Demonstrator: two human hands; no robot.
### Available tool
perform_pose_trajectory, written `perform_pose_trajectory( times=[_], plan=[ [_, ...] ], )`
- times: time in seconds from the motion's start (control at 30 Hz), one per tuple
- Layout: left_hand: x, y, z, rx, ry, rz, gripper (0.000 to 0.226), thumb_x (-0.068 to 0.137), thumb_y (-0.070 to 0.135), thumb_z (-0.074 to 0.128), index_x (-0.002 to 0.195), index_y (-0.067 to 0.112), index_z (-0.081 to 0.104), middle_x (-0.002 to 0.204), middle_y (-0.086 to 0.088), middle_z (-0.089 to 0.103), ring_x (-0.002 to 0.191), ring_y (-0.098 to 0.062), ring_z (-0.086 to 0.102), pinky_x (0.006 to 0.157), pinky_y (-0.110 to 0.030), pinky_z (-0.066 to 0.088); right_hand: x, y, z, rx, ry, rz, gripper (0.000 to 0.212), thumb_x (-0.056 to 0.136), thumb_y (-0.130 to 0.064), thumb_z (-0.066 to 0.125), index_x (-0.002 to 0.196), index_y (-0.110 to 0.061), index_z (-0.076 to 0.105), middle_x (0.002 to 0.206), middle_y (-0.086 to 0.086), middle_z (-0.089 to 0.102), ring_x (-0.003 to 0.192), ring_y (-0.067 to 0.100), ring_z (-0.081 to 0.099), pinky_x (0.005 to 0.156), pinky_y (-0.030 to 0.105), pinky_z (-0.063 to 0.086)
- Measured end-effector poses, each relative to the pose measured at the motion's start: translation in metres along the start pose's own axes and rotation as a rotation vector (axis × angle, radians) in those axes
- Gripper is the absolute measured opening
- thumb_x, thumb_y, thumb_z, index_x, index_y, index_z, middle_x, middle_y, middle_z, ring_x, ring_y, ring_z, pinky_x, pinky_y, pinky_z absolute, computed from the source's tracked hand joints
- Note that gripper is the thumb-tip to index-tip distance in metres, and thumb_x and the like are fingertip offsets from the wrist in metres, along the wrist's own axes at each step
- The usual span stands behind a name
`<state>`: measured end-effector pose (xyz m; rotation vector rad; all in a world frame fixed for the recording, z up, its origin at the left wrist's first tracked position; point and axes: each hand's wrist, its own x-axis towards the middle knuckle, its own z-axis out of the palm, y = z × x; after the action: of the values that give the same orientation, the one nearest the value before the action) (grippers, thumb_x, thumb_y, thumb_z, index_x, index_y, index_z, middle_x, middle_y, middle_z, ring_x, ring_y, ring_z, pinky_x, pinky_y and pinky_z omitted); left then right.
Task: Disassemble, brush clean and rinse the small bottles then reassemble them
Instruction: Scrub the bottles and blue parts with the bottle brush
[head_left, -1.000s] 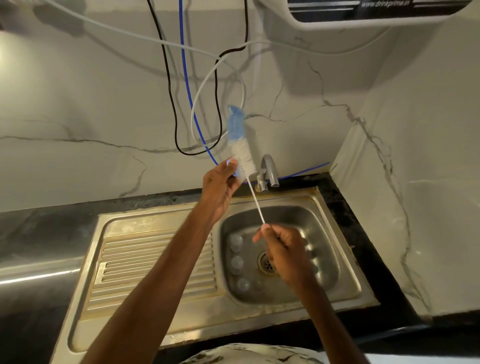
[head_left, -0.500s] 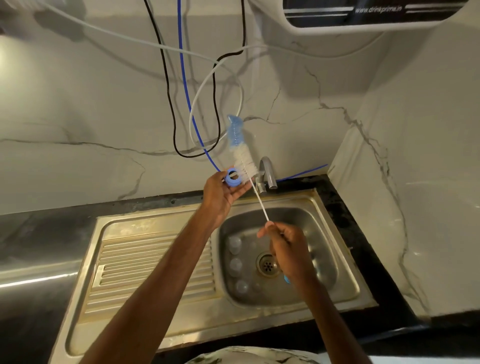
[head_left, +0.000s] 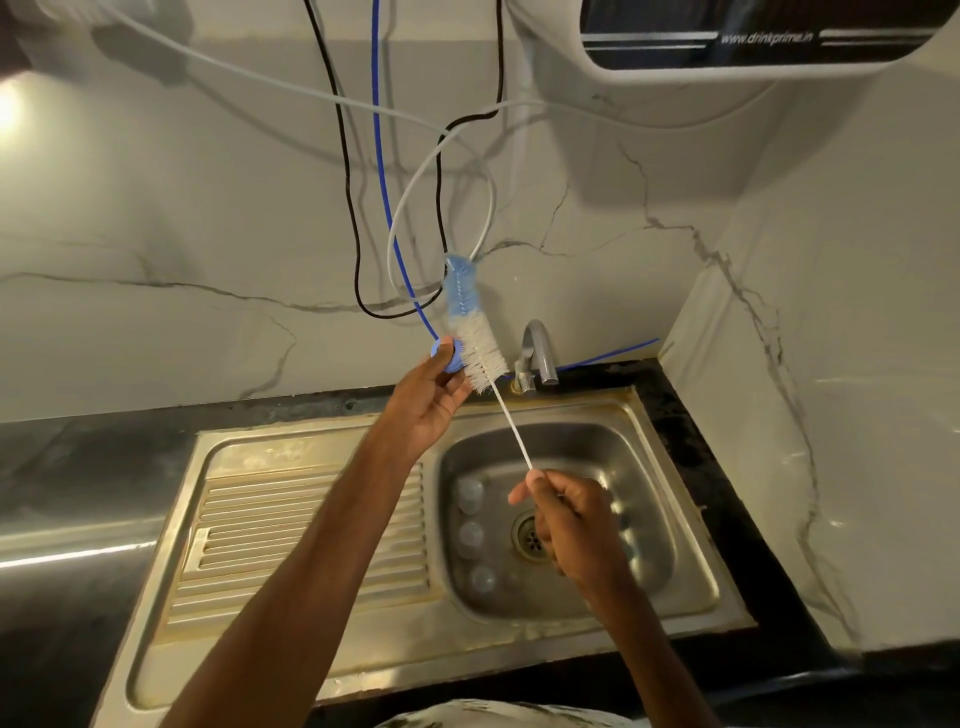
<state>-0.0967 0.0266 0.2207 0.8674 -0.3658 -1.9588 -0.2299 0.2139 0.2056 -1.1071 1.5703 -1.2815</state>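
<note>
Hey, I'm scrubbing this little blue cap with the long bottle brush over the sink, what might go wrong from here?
1. The small blue plastic cap is only pinched at the fingertips of the left hand; brushing could knock it loose, and it might fall into the steel sink near the open drain.
2. The right hand holds the blue-and-white bottle brush far down its thin stem, so the stem may flex and the bristles skid off the cap.

Left hand (head_left: 430, 402) holds blue cap (head_left: 447, 356) against right hand's (head_left: 574, 530) brush (head_left: 480, 345).
</note>
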Motion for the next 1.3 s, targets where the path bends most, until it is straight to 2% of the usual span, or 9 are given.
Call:
perform_pose_trajectory(
  times=[0.13,0.33,0.47,0.6,0.8,0.87,1.0,1.17,1.3],
  plan=[
    [-0.001,-0.005,-0.003,-0.003,0.059,0.047,0.043,0.095,0.019,0.070,0.132,0.001,0.059,0.118,-0.019,0.072,0.095,-0.026,0.076,0.070,-0.026,0.062,0.001,-0.002,-0.001,-0.016,-0.003,-0.004,0.036,0.107,-0.018,0.047,0.083,-0.007,0.071,0.044,-0.005,0.036,0.036,0.004,0.029,0.039,0.017,0.024],
    [-0.004,-0.006,-0.003,-0.013,0.014,0.037,0.043,0.095,0.019,0.070,0.132,-0.001,0.059,0.118,-0.019,0.072,0.100,-0.027,0.075,0.069,-0.025,0.061,0.002,0.001,-0.001,-0.037,0.007,-0.014,0.036,0.107,-0.019,0.046,0.083,-0.008,0.071,0.044,-0.003,0.036,0.036,0.005,0.029,0.039,0.017,0.024],
    [-0.014,-0.009,0.000,0.092,-0.041,0.029,0.043,0.093,0.017,0.073,0.129,-0.003,0.061,0.118,-0.020,0.072,0.104,-0.026,0.074,0.075,-0.025,0.061,0.004,-0.002,-0.002,-0.011,0.020,-0.001,0.037,0.107,-0.019,0.046,0.082,-0.008,0.071,0.045,-0.003,0.034,0.036,0.005,0.027,0.038,0.018,0.024],
    [-0.029,-0.018,0.006,0.206,-0.185,0.029,0.035,0.098,0.013,0.065,0.129,-0.002,0.061,0.123,-0.021,0.070,0.114,-0.031,0.069,0.093,-0.031,0.058,0.018,-0.006,-0.005,-0.010,0.066,0.000,0.037,0.107,-0.021,0.046,0.081,-0.010,0.069,0.047,0.000,0.034,0.037,0.006,0.028,0.037,0.020,0.024],
    [-0.015,-0.003,0.002,0.090,-0.059,0.063,0.046,0.098,0.023,0.066,0.137,0.000,0.058,0.113,-0.016,0.074,0.088,-0.018,0.075,0.073,-0.024,0.060,-0.001,-0.003,0.002,-0.019,-0.013,-0.037,0.037,0.107,-0.017,0.046,0.082,-0.005,0.069,0.045,-0.004,0.036,0.036,0.003,0.029,0.039,0.016,0.025],
    [-0.019,-0.008,0.000,0.187,-0.089,0.040,0.044,0.099,0.025,0.064,0.135,-0.001,0.058,0.125,-0.021,0.069,0.095,-0.021,0.075,0.081,-0.028,0.061,0.005,-0.003,-0.001,-0.010,0.010,-0.035,0.037,0.107,-0.017,0.046,0.080,-0.008,0.070,0.045,-0.002,0.035,0.036,0.004,0.029,0.039,0.018,0.025],
    [-0.026,-0.023,0.007,0.390,-0.317,0.035,0.039,0.105,0.019,0.054,0.136,-0.005,0.055,0.132,-0.020,0.066,0.121,-0.033,0.066,0.101,-0.040,0.055,0.020,-0.003,-0.006,-0.037,0.076,-0.058,0.037,0.106,-0.020,0.048,0.077,-0.014,0.070,0.047,0.003,0.034,0.038,0.008,0.030,0.039,0.022,0.025],
    [-0.009,-0.005,0.006,0.099,-0.080,0.026,0.035,0.097,0.017,0.065,0.123,-0.006,0.061,0.127,-0.024,0.068,0.107,-0.028,0.073,0.087,-0.031,0.061,-0.001,0.009,-0.006,-0.029,0.039,-0.062,0.037,0.106,-0.021,0.048,0.078,-0.014,0.071,0.045,0.000,0.033,0.038,0.009,0.028,0.041,0.022,0.024],
    [-0.008,-0.007,0.000,-0.002,-0.068,-0.042,0.039,0.096,0.019,0.066,0.127,-0.004,0.060,0.127,-0.024,0.067,0.109,-0.028,0.072,0.084,-0.030,0.061,0.008,0.008,-0.007,-0.062,0.035,-0.060,0.037,0.107,-0.022,0.048,0.079,-0.015,0.070,0.045,0.001,0.034,0.038,0.009,0.029,0.041,0.022,0.025]
  ],
)
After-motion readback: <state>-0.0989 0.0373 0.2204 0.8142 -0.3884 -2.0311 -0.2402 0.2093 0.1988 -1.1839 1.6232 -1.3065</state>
